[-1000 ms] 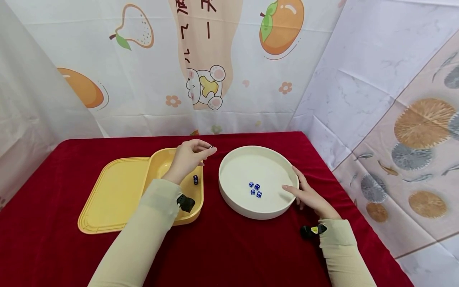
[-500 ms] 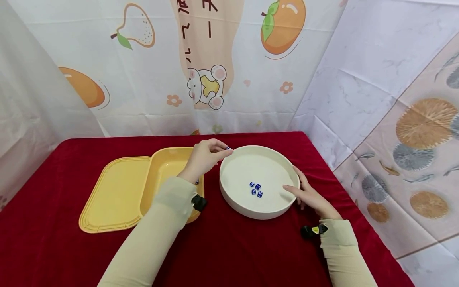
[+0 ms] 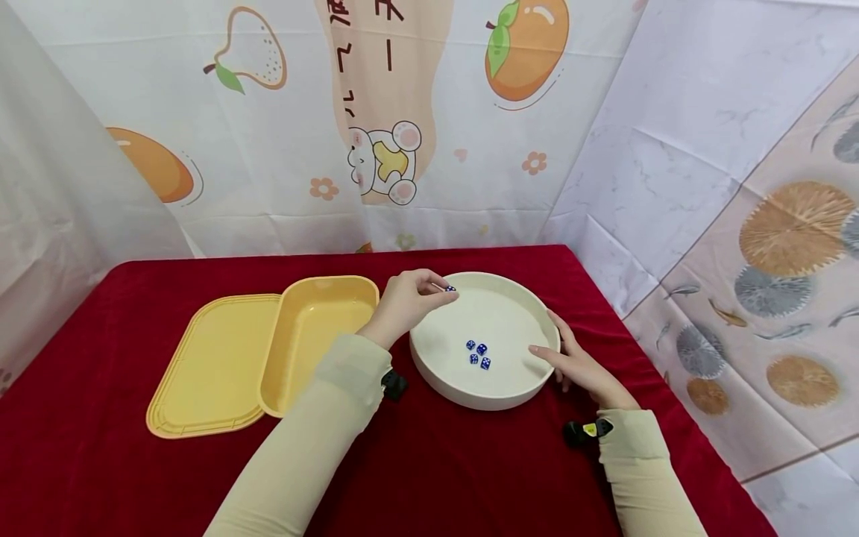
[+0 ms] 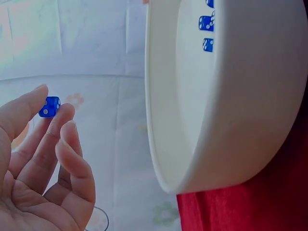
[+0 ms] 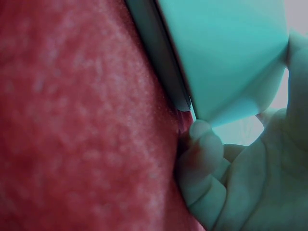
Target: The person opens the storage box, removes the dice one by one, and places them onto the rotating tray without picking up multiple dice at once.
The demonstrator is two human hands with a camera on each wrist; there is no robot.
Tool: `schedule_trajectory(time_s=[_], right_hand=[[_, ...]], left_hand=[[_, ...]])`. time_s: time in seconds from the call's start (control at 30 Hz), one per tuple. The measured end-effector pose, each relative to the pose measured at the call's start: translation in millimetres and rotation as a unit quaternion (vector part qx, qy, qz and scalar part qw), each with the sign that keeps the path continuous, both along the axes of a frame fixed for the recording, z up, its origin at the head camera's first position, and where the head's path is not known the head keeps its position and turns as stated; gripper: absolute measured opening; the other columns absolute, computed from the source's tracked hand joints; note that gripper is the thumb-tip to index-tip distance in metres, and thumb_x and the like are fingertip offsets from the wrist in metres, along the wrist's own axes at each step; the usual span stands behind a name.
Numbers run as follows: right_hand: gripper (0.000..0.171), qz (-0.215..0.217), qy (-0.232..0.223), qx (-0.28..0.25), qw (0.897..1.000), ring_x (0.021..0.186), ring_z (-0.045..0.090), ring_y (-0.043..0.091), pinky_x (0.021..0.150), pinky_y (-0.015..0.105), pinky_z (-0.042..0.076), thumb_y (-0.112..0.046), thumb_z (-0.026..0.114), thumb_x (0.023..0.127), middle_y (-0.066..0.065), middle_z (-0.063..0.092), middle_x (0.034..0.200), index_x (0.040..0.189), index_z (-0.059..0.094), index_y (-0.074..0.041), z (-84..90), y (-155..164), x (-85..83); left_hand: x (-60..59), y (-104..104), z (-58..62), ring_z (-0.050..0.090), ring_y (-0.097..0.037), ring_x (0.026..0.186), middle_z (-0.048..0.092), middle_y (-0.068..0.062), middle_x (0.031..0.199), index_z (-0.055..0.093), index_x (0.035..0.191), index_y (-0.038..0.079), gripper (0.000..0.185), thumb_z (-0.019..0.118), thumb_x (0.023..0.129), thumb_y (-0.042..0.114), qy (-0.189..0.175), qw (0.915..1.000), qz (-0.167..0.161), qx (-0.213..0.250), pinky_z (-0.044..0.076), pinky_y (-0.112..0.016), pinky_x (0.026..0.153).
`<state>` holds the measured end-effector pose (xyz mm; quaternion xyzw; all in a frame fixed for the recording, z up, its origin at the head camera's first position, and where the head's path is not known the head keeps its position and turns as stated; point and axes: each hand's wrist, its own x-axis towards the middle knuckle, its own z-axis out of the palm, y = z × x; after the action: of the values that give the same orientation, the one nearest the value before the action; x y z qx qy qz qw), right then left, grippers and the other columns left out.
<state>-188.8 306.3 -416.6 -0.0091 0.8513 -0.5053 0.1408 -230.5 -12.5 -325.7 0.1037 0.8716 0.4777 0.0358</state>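
**Head view: blue die held over the rim of the round tray**

Head view gives us the full layout, and we list it from the largest item down. We work on a table under a red cloth (image 3: 436,477), closed in by printed fabric panels (image 3: 403,112) at the back and right.

On the left of the cloth lies a yellow lid (image 3: 208,365), and just beside it, edge to edge, the matching yellow box (image 3: 315,343). We cannot see whether anything lies in the part of the box that our left forearm covers.

To the right of the box stands the white round tray (image 3: 517,298). Three blue dice (image 3: 478,354) sit close together near the middle of its floor; the left wrist view shows them (image 4: 207,24) past the tray wall (image 4: 255,120).

Our right hand (image 3: 580,365) rests against the right side of the tray, with the thumb lying over the rim and the fingers down the outer wall. The right wrist view shows those fingers (image 5: 207,159) curled at the foot of the wall, on the cloth.

Our left hand (image 3: 406,302) is above the tray's left rim. Its thumb and forefinger pinch a single blue die (image 3: 450,289), clear of the tray floor; the remaining fingers are loosely bent. The left wrist view confirms the pinch on the die (image 4: 49,106).
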Motion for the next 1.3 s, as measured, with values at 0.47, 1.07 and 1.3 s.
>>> schedule_trajectory(time_s=[0.47,1.07,1.3], right_hand=[[0.091,-0.001,-0.004,-0.001,1.000,0.054,0.048,0.015,0.047,0.032,0.047,-0.039,0.063,0.094,0.004,0.048,0.065,0.159,-0.001,-0.034,1.0,-0.1,0.3],[0.092,0.001,-0.008,0.002,1.000,0.054,0.048,0.016,0.048,0.032,0.046,-0.040,0.063,0.094,0.005,0.047,0.062,0.159,-0.003,-0.033,4.7,-0.7,0.8],[0.091,-0.002,-0.008,0.001,1.000,0.054,0.048,0.015,0.048,0.032,0.046,-0.039,0.063,0.094,0.005,0.048,0.064,0.159,-0.002,-0.034,4.9,-0.8,1.5]], left_hand=[[2.6,18.9,-17.4,0.068,-0.018,0.097,0.075,-0.002,0.099,0.072,0.106,0.020,0.022,0.073,0.090,0.035,-0.038,0.9989,-0.023,-0.013,0.055,-0.038,0.089],[5.5,36.6,-46.7,0.058,-0.017,0.093,0.068,-0.003,0.099,0.073,0.110,0.016,0.022,0.070,0.092,0.030,-0.039,0.9968,-0.052,-0.046,0.051,-0.027,0.073],[4.4,44.8,-57.9,0.057,-0.014,0.088,0.067,-0.002,0.095,0.073,0.112,0.015,0.025,0.071,0.092,0.029,-0.036,0.9971,-0.053,-0.041,0.048,-0.026,0.072]])
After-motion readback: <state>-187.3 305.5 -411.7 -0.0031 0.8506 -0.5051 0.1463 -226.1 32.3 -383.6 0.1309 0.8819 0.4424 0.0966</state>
